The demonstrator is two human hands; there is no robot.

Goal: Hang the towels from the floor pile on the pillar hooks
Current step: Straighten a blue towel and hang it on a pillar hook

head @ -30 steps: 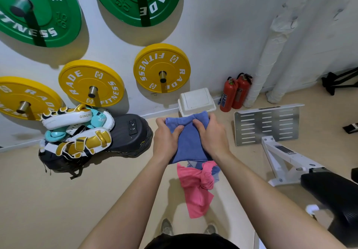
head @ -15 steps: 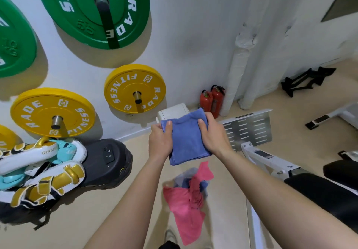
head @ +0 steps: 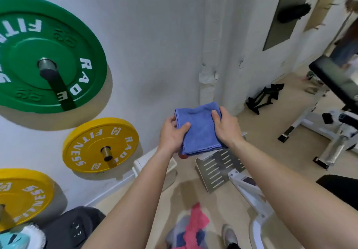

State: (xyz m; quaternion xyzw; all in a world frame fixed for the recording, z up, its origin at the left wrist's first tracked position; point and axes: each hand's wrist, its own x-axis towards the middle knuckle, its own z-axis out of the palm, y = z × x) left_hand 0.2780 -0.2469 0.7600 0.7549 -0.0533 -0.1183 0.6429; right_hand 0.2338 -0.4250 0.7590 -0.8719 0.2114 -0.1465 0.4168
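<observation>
Pinching the folded blue towel [head: 199, 130] between thumbs and curled fingers [head: 172, 120], left hand [head: 171, 137] and right hand [head: 226, 130] hold it before the wall [head: 155, 45], well above the floor pile [head: 191, 227]; hung this thickly folded, it may slip off a hook.

a blue towel [head: 200, 130], folded into a flat square, is held up by its side edges between the left hand [head: 170, 138] and the right hand [head: 226, 128]. a crumpled pile [head: 190, 231] of pink and blue towels lies on the floor [head: 271, 124] below.

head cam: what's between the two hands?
The folded blue towel, gripped at its sides by the left hand and right hand; the head view shows it.
</observation>
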